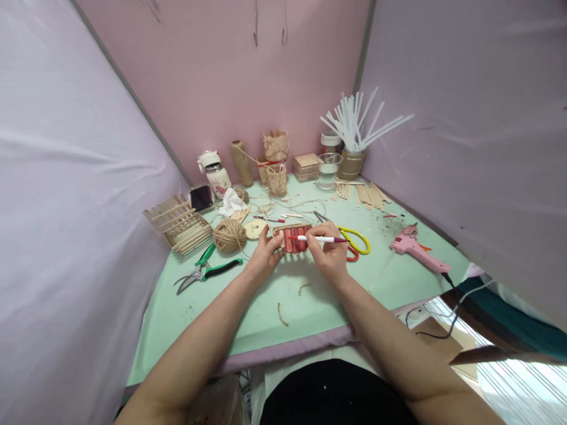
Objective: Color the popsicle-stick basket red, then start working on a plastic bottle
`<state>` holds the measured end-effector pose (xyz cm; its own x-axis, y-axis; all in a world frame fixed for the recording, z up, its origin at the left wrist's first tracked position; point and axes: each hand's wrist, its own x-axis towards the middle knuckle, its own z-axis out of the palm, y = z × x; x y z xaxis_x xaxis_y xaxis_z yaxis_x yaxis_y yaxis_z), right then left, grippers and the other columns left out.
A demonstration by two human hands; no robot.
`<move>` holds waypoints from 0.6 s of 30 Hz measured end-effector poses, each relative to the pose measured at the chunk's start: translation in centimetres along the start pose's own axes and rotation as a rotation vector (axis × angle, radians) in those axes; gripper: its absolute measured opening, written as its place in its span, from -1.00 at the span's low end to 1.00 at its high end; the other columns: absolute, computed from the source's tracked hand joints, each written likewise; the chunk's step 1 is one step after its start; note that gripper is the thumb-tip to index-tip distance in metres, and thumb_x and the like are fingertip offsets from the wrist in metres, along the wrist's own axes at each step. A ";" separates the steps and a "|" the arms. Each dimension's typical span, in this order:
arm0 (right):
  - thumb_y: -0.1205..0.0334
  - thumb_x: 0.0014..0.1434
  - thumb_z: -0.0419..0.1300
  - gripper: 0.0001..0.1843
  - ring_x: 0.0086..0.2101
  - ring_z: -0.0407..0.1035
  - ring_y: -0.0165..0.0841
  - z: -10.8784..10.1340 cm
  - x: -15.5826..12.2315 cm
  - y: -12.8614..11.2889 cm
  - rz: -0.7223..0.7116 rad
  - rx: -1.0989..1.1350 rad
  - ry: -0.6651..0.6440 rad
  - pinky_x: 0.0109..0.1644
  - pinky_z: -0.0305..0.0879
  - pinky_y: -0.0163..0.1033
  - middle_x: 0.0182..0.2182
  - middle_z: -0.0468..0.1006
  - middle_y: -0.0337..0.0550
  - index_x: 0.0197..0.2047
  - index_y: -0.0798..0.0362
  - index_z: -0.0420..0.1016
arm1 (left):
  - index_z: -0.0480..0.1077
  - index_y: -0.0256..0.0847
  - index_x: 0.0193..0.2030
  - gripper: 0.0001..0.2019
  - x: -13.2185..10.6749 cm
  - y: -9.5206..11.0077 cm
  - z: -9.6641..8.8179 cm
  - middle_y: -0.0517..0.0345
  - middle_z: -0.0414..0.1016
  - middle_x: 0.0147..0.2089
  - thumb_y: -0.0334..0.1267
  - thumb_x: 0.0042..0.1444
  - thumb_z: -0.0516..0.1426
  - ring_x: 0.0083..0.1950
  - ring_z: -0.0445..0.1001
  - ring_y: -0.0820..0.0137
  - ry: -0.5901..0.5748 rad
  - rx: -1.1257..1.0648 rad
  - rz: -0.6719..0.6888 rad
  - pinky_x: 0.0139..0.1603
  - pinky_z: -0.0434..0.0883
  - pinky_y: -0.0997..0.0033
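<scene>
My left hand [267,249] grips the left end of a small panel of craft sticks [297,240], coloured in red, pink and peach stripes with twine along its top edge. In my right hand [328,248] is a white marker [322,239] with a dark red end, its tip pointing left over the stripes. Whether the tip touches the panel I cannot tell. Just right of that hand lie scissors with yellow handles [359,241] and red handles [352,254]. A ball of twine [230,235] and a round cream disc [256,229] are left of the panel.
Green-handled pruning shears [206,270] and a stick rack [179,224] lie at left. A pink glue gun [419,249] with a cord is at right. Behind stand a bottle [218,178], a cup of water [328,171] and white glue sticks [354,121]. Loose craft sticks [371,195] lie back right.
</scene>
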<state>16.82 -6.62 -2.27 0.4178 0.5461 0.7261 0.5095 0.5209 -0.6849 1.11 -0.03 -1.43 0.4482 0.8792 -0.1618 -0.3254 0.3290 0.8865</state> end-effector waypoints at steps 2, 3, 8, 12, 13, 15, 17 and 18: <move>0.21 0.31 0.25 -0.82 -0.30 0.42 -0.23 0.0 0.0 0.0 -0.004 0.004 0.022 -0.12 0.30 -0.04 -0.42 0.54 -0.22 -0.37 -0.07 0.50 | 0.33 -0.04 0.34 -0.12 0.0 0.0 0.0 -0.06 0.52 0.31 0.01 -0.11 0.54 0.26 0.52 0.15 -0.001 -0.003 -0.001 0.17 0.47 0.21; 0.21 0.31 0.25 -0.82 -0.30 0.42 -0.23 0.0 0.0 0.0 -0.006 0.004 0.022 -0.12 0.30 -0.04 -0.42 0.54 -0.22 -0.37 -0.07 0.50 | 0.34 -0.05 0.34 -0.13 0.0 0.0 0.0 -0.07 0.52 0.31 0.01 -0.11 0.54 0.26 0.52 0.16 -0.004 -0.004 0.001 0.16 0.47 0.22; 0.23 0.29 0.22 -0.78 -0.34 0.42 -0.25 -0.1 0.0 0.1 -0.020 -0.010 -0.026 -0.16 0.29 -0.04 -0.46 0.51 -0.24 -0.43 -0.07 0.45 | 0.33 -0.05 0.33 -0.13 0.1 -0.1 -0.1 -0.05 0.54 0.26 0.01 -0.12 0.54 0.22 0.53 0.17 -0.001 -0.005 0.007 0.14 0.48 0.21; 0.23 0.30 0.23 -0.80 -0.31 0.43 -0.23 0.0 0.0 0.1 -0.024 -0.008 0.008 -0.14 0.31 -0.03 -0.44 0.54 -0.23 -0.40 -0.07 0.48 | 0.34 -0.07 0.32 -0.12 0.1 -0.1 -0.1 -0.05 0.55 0.25 0.02 -0.13 0.54 0.19 0.54 0.18 0.001 -0.009 0.003 0.13 0.48 0.21; 0.21 0.31 0.24 -0.81 -0.30 0.44 -0.23 0.0 0.0 0.2 -0.019 -0.010 0.017 -0.13 0.32 -0.03 -0.43 0.56 -0.22 -0.38 -0.07 0.50 | 0.34 -0.07 0.32 -0.11 0.1 0.0 -0.1 -0.05 0.54 0.26 0.02 -0.14 0.55 0.19 0.53 0.18 0.000 -0.011 0.003 0.13 0.48 0.21; 0.18 0.32 0.25 -0.82 -0.29 0.45 -0.21 0.1 0.0 0.2 -0.011 -0.017 0.027 -0.12 0.34 -0.02 -0.40 0.58 -0.20 -0.36 -0.07 0.52 | 0.34 -0.07 0.32 -0.10 0.1 0.0 0.0 -0.06 0.54 0.27 0.02 -0.15 0.55 0.21 0.53 0.18 0.000 -0.013 0.001 0.12 0.48 0.22; 0.17 0.33 0.26 -0.83 -0.28 0.45 -0.21 0.1 0.0 0.3 -0.014 -0.024 0.033 -0.11 0.34 -0.01 -0.38 0.60 -0.19 -0.34 -0.08 0.55 | 0.32 -0.08 0.33 -0.07 0.0 0.1 0.0 -0.06 0.53 0.27 0.02 -0.17 0.56 0.22 0.52 0.17 0.000 -0.013 -0.001 0.11 0.48 0.23; 0.17 0.33 0.26 -0.84 -0.28 0.46 -0.21 0.1 0.0 0.3 -0.018 -0.024 0.038 -0.11 0.34 -0.01 -0.38 0.61 -0.20 -0.33 -0.08 0.56 | 0.32 -0.08 0.34 -0.06 0.0 0.1 0.0 -0.06 0.53 0.28 0.02 -0.18 0.56 0.23 0.51 0.17 0.002 -0.011 -0.002 0.11 0.48 0.24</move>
<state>16.86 -6.39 -2.46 0.4365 0.5112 0.7404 0.5351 0.5141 -0.6704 1.10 0.00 -1.34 0.4472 0.8791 -0.1648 -0.3338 0.3349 0.8811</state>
